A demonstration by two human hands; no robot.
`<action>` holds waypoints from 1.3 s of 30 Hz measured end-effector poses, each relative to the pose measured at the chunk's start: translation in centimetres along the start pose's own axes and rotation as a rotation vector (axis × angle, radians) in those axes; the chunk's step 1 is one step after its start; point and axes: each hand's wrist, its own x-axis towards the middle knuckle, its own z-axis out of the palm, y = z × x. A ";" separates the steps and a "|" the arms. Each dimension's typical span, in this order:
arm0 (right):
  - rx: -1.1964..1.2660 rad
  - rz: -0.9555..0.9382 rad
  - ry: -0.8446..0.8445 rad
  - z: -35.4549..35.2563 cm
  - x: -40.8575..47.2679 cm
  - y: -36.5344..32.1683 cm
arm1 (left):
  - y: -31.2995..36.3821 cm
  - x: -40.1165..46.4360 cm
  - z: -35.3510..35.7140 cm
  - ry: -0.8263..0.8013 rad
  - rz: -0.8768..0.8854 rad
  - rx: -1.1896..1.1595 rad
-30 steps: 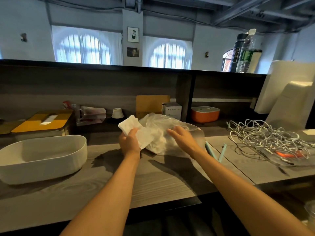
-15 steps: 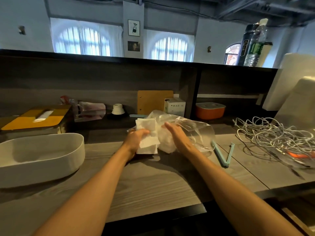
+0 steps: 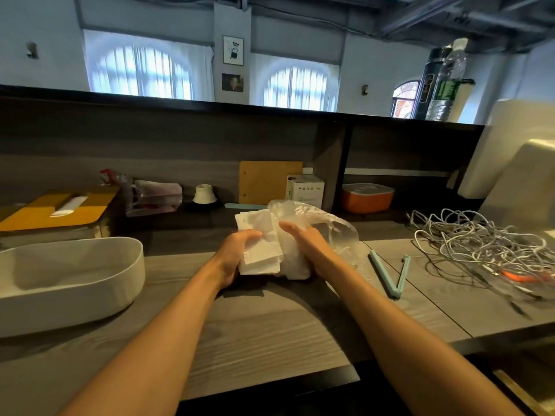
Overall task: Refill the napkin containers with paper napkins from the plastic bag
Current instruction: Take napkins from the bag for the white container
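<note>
At mid-counter I have the left hand (image 3: 240,253) gripping a wad of paper napkins (image 3: 259,241) just outside the plastic bag (image 3: 315,226), while the right hand (image 3: 303,244) lies flat-fingered on the bag — I judge to pin it during the pull. Napkins are white, crumpled, loosely stacked — the napkin container (image 3: 69,283) sits well to the left, looks empty.

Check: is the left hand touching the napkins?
Touching. Head view shows the left hand gripping the napkins, thumb curled over the stack.
</note>
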 end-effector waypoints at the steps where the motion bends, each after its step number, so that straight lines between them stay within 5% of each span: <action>1: -0.023 -0.009 0.035 0.2 -0.1 0.0 | 0.0 0.0 0.0 -0.002 -0.001 -0.017; 8: -0.160 -0.092 0.137 0.5 -0.6 0.2 | 0.1 -0.3 0.1 0.014 -0.011 -0.079; 15: -0.019 -0.145 0.156 -1.5 -1.7 0.2 | -0.1 0.2 -0.1 0.049 -0.069 0.203; 26: -0.133 -0.390 0.052 -4.7 -5.7 -0.4 | -0.4 0.9 -1.1 0.363 0.037 0.299; 33: 0.014 -0.507 0.269 -5.8 -6.2 -0.3 | -0.5 1.0 -0.8 0.380 0.087 0.280; 39: 0.170 -0.262 0.204 -7.0 -6.6 -1.4 | -0.2 0.4 -0.7 0.339 0.100 0.207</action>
